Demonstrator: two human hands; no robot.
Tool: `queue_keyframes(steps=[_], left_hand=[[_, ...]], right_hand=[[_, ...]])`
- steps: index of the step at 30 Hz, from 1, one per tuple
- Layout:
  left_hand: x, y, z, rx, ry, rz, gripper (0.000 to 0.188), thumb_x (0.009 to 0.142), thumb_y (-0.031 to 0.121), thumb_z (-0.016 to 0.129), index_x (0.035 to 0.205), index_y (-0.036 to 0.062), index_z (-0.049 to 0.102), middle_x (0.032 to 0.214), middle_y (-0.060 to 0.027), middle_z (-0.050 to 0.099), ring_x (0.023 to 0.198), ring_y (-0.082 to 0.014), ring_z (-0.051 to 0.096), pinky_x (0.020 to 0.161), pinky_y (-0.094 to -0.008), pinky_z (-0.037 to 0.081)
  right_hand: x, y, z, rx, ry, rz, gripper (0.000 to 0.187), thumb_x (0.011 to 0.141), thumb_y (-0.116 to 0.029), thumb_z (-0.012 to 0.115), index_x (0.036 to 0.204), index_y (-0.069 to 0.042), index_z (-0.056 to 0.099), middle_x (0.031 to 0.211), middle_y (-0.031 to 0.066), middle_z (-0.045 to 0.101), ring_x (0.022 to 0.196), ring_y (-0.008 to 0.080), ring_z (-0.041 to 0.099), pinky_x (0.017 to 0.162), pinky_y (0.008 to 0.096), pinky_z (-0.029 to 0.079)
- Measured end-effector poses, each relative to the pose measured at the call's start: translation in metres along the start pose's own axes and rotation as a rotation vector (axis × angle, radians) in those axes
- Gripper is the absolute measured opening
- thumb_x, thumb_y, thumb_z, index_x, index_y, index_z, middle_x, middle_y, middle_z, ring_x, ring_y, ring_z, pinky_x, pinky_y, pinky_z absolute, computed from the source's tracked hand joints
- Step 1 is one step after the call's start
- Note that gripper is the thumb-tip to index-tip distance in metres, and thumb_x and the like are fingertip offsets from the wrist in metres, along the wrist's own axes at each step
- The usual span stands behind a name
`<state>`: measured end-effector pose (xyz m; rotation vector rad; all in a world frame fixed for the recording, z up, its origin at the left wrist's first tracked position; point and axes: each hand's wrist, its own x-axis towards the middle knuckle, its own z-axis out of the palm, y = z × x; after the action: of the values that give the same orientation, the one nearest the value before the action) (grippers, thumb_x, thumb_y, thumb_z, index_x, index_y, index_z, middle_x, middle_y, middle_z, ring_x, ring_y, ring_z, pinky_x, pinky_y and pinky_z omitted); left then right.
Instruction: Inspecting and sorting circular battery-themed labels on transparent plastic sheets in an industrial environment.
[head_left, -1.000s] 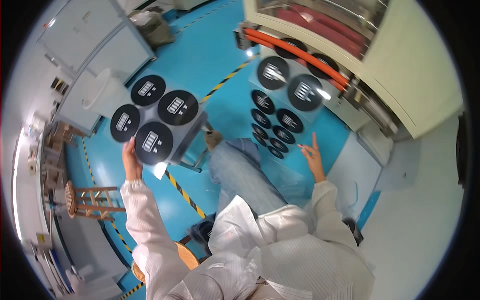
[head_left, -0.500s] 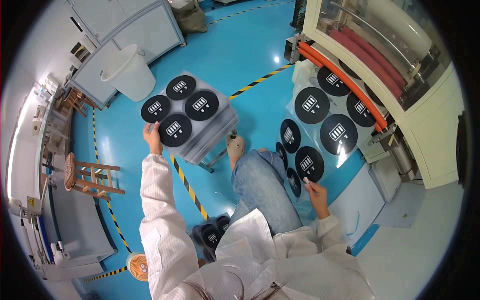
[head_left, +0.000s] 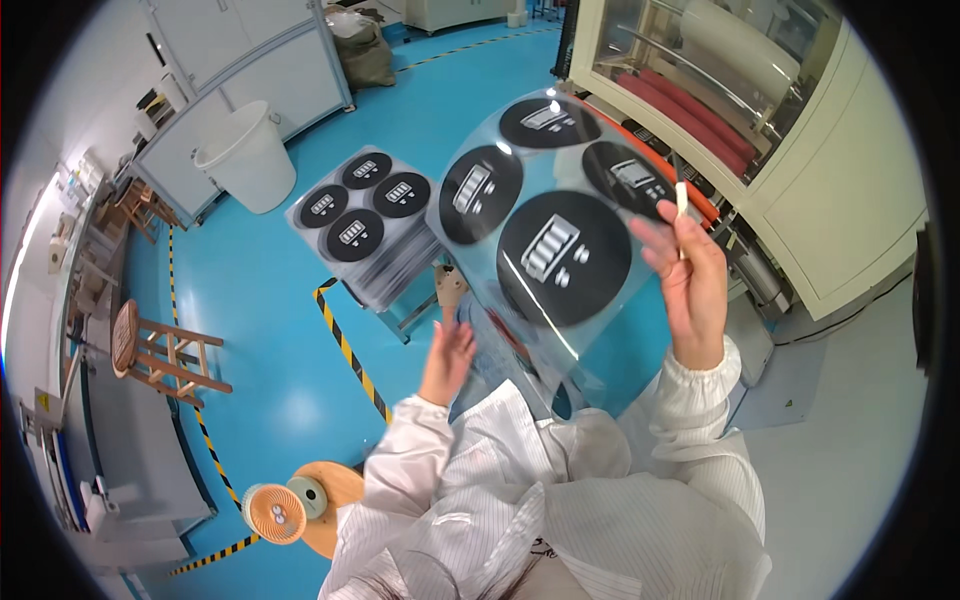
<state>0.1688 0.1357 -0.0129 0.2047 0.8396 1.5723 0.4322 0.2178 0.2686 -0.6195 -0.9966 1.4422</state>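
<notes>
In front of me a clear plastic sheet (head_left: 535,178) printed with large black discs is lifted and bowed, between my lap and the machine. My right hand (head_left: 695,275) is raised at the sheet's right edge, its fingers pinching a slim white stick-like tool (head_left: 682,205). Whether that hand also touches the sheet, I cannot tell. Below the sheet's lower left side is my left hand (head_left: 448,362), slightly blurred, fingers apart and holding nothing visible. Left of it, a thick stack of similar sheets (head_left: 385,262) rests on a low stand.
A cream machine (head_left: 840,200) with red rollers (head_left: 690,125) and an orange bar (head_left: 705,205) stands at right. A white bin (head_left: 250,165), a wooden stool (head_left: 165,350) and a small orange fan (head_left: 275,513) are on the left. Yellow-black tape (head_left: 350,350) marks the blue floor.
My left hand has left the stack and moved right, toward my lap. My right hand has risen with the white tool. The disc sheet, hanging lower before, is now lifted nearer to me.
</notes>
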Motion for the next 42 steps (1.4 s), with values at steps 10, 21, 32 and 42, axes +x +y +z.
queue_keyframes(steps=[10, 21, 32, 42], left_hand=[[-0.096, -0.055, 0.047, -0.371, -0.345, -0.484, 0.08, 0.078, 0.068, 0.05, 0.124, 0.0023, 0.042, 0.132, -0.0243, 0.042, 0.123, -0.037, 0.041, 0.105, -0.055, 0.026], [-0.043, -0.047, 0.006, -0.501, -0.371, -0.223, 0.066, 0.082, 0.066, 0.046, 0.113, 0.0085, 0.054, 0.105, -0.0037, 0.06, 0.094, -0.0223, 0.059, 0.088, -0.038, 0.042], [-0.326, 0.269, -0.051, 0.603, 0.533, 0.739, 0.038, 0.087, 0.006, 0.055, 0.124, -0.0021, 0.049, 0.102, -0.0055, 0.062, 0.079, -0.0105, 0.059, 0.069, -0.0234, 0.047], [-0.345, 0.29, -0.106, 0.784, 0.618, 0.454, 0.01, 0.086, 0.004, 0.058, 0.092, 0.0053, 0.051, 0.068, 0.0085, 0.034, 0.059, -0.0012, 0.03, 0.053, -0.0183, 0.026]], right_hand=[[-0.027, -0.029, 0.026, 0.319, -0.066, -0.007, 0.029, 0.091, -0.008, 0.053, 0.112, 0.013, 0.05, 0.104, 0.0224, 0.06, 0.108, 0.0363, 0.057, 0.083, 0.0305, 0.056], [-0.039, -0.039, 0.036, 0.406, -0.224, 0.108, 0.033, 0.092, -0.006, 0.05, 0.118, 0.013, 0.045, 0.118, 0.029, 0.052, 0.106, 0.0295, 0.058, 0.082, 0.0283, 0.057], [-0.124, 0.092, 0.011, -0.118, -0.311, 0.68, 0.03, 0.093, -0.017, 0.05, 0.116, 0.003, 0.055, 0.115, 0.019, 0.059, 0.098, 0.0275, 0.063, 0.072, 0.0327, 0.056], [-0.025, 0.155, 0.01, -0.844, -0.38, 0.023, 0.032, 0.095, -0.014, 0.047, 0.123, -0.001, 0.055, 0.062, 0.0017, 0.057, 0.055, 0.007, 0.053, 0.052, 0.0211, 0.045]])
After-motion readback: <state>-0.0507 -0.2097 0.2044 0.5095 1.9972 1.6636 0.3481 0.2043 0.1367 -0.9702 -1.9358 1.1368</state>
